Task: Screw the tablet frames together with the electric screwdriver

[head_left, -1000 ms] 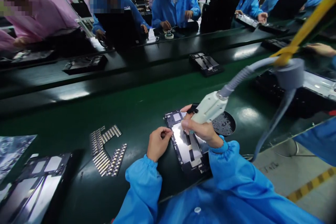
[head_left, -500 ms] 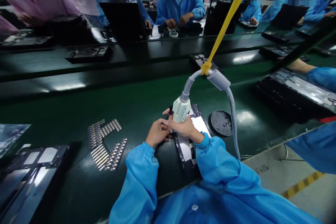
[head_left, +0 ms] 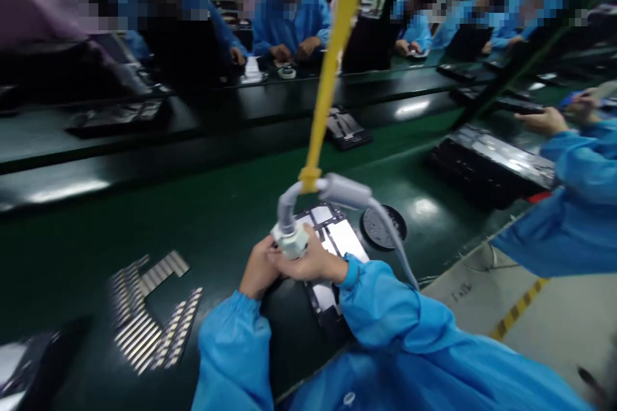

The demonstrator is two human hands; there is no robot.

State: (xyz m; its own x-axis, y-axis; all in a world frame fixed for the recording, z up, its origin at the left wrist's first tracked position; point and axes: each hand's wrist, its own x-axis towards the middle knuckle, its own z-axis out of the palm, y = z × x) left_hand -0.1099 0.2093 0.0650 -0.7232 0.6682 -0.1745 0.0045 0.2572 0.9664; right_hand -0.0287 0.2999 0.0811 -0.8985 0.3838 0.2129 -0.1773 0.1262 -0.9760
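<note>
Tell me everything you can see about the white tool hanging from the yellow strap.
The white tool is a stubby, off-white, plastic-looking handheld body, standing roughly upright above a dark-framed panel. A grey hose rises from its top, curving to the yellow strap. The right hand holds it, the left hand close beside. Its tip is hidden.

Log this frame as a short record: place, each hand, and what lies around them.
Place: green conveyor bench
Right hand: holds white hose-fed hand tool
Left hand: against the tool, beside the right hand
Under hands: dark frame with white panels
Nearby: rows of metal strips; round black mesh pad; co-worker's blue sleeve
</note>
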